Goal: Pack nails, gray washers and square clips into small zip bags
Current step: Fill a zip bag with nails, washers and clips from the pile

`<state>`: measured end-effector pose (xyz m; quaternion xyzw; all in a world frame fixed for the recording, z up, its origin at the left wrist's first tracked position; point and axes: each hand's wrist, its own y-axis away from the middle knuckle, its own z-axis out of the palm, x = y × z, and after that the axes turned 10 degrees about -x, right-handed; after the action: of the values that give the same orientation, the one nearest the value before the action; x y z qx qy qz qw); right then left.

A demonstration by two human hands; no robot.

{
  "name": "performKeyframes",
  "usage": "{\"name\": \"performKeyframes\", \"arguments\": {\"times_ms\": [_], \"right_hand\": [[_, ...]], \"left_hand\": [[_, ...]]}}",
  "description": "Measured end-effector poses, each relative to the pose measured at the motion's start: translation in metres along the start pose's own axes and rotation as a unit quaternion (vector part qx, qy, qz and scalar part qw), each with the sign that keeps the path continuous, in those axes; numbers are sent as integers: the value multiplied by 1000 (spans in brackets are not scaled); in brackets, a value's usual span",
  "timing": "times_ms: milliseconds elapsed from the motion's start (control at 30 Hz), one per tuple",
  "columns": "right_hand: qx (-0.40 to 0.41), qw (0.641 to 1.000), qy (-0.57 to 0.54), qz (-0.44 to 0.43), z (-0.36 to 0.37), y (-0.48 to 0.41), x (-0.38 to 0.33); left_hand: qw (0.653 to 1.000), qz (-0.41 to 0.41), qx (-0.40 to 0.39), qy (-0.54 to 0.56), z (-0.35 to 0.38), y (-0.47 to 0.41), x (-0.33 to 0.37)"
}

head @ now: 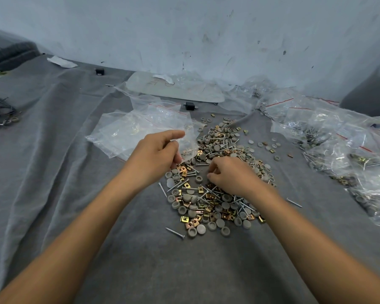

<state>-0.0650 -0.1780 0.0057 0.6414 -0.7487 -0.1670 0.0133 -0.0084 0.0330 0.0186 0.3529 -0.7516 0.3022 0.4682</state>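
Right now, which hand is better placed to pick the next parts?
Right: the right hand is over the pile, its fingers curled down into it; the left hand is busy pinching a zip bag.

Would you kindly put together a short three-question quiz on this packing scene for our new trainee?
1. True or false: the left hand pinches a small clear zip bag.
2. Where does the right hand reach? A) into the mixed pile of nails, gray washers and square clips; B) to the stack of empty bags; C) to the wall.
3. Fill in: the filled bags lie on the pile's ____ side.

Key: 1 true; 2 A; 3 right.
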Motion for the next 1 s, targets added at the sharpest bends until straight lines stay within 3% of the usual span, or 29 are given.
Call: {"name": "performKeyframes", "arguments": {"times_ms": [233,333,533,700,900,1000], "right_hand": [[-8,1000,-13,-13,3,1,0],[46,994,-98,-32,2,6,0],[169,900,-380,-128,-31,16,-27],[146,920,-319,-175,-37,23,-49],[208,886,-394,-131,10,49,-23],[249,925,-276,-72,48,64,-6]], "left_hand": [[1000,-1,0,0,0,0,1],[1000,0,0,1,-2,0,1],[1000,-1,-11,0,0,0,2],[999,-6,-2,39,-3,2,6],[984,4,67,166,-39,2,11],[965,-5,87,245,-52,1,15]]}}
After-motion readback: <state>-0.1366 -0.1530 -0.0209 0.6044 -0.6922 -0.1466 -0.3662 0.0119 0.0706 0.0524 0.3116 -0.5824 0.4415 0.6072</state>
